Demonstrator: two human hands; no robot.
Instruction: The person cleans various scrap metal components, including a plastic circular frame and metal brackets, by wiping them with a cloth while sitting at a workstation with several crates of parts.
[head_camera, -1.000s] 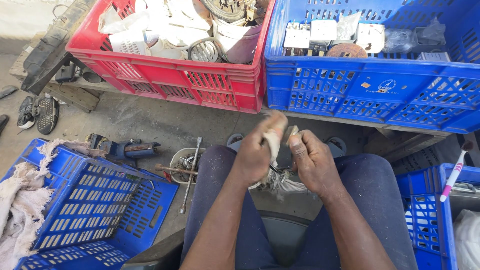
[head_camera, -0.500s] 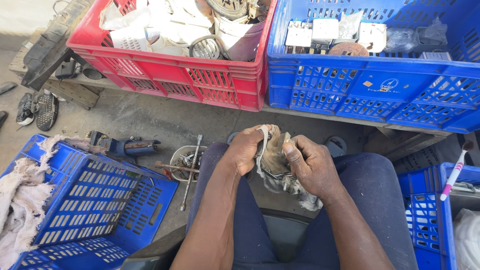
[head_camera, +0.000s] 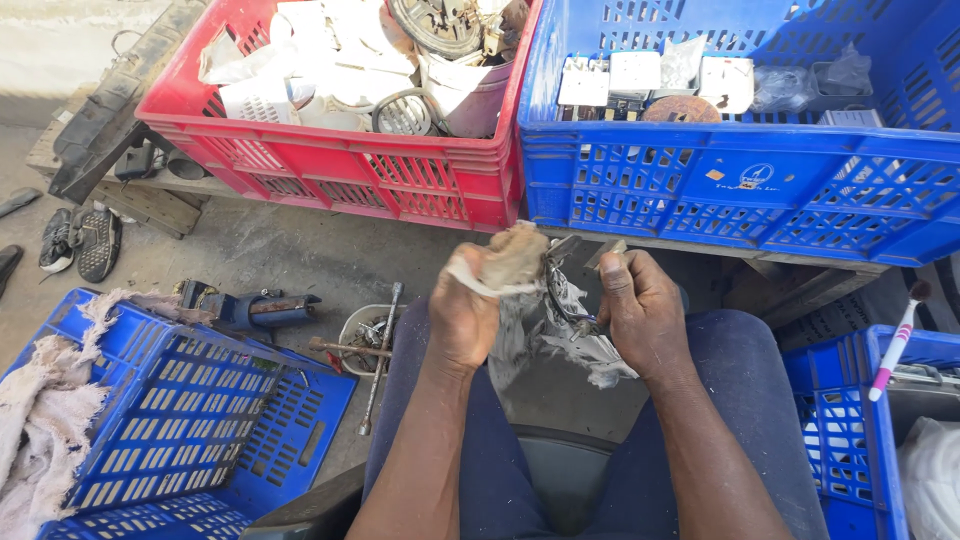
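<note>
A dirty rag (head_camera: 505, 262) is bunched in the left hand (head_camera: 465, 315), fingers closed round it, over the lap. A small metal part (head_camera: 572, 290) is pinched in the right hand (head_camera: 640, 312). Rag judged soft, light; part stiff, best gripped by its edges. Red crate (head_camera: 330, 170) stands ahead.

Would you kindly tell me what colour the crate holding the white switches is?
Blue crate, clearest in the head view.

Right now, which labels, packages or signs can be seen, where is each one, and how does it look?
Mark on the blue crate: front wall, top right; small white round emblem with white lettering beside it.
Clear plastic bags: inside that crate, right part; crumpled, see-through.
No signs or screens in view.
</note>
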